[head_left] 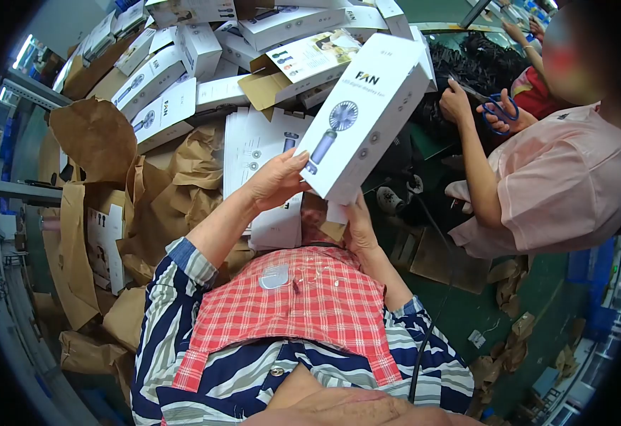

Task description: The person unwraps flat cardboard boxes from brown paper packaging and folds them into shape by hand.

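Observation:
A white fan box [367, 117] with a picture of a purple handheld fan is held up tilted in front of my chest. My left hand [280, 181] grips its lower left side, thumb on the printed face. At the box's lower end, my right hand [358, 226] is closed around the bottom edge, where small flaps show; its fingers are partly hidden. Just behind my left hand lies a stack of flat white cartons [243, 153]. An opened fan box [303, 67] with a brown inside rests beyond the held box.
Many white fan boxes [158, 113] are heaped at the back left. Crumpled brown paper [176, 177] lies at left. At right, a co-worker in a pink shirt [552, 177] holds blue scissors [501, 113] near black material [484, 60]. A black cord [435, 312] hangs beside my right arm.

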Demonstrator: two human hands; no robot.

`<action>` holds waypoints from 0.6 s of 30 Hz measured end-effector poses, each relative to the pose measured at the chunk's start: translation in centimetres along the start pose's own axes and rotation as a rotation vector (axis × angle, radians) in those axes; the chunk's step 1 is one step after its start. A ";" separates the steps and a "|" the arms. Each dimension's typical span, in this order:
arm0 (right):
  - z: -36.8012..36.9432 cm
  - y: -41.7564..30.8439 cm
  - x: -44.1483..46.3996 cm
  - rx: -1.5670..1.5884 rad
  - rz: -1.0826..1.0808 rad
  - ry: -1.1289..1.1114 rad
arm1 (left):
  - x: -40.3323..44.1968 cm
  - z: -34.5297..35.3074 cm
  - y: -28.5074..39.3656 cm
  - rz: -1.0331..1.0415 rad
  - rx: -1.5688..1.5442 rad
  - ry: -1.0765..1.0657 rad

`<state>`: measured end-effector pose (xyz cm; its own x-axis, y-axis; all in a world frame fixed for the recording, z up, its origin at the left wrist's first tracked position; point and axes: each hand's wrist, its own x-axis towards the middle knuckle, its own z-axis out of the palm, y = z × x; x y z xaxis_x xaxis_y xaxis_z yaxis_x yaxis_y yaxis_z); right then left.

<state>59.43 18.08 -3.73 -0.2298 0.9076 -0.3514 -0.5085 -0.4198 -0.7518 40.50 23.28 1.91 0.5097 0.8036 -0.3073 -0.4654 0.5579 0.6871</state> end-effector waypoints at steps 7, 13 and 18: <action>2.2 -12.2 6.9 -0.027 -0.424 -0.050 | 6.3 4.4 7.7 0.262 0.109 0.011; -2.6 -16.6 16.6 -0.093 -0.707 0.340 | 4.8 2.7 10.6 0.450 0.121 0.264; -0.8 -9.4 11.2 -0.325 -0.665 0.310 | -3.8 -4.7 6.1 0.400 0.539 0.293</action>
<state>62.34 32.17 -1.05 0.3019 0.9453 0.1236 -0.1798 0.1838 -0.9664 32.28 24.60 4.21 0.1262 0.9890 -0.0769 -0.1161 0.0917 0.9890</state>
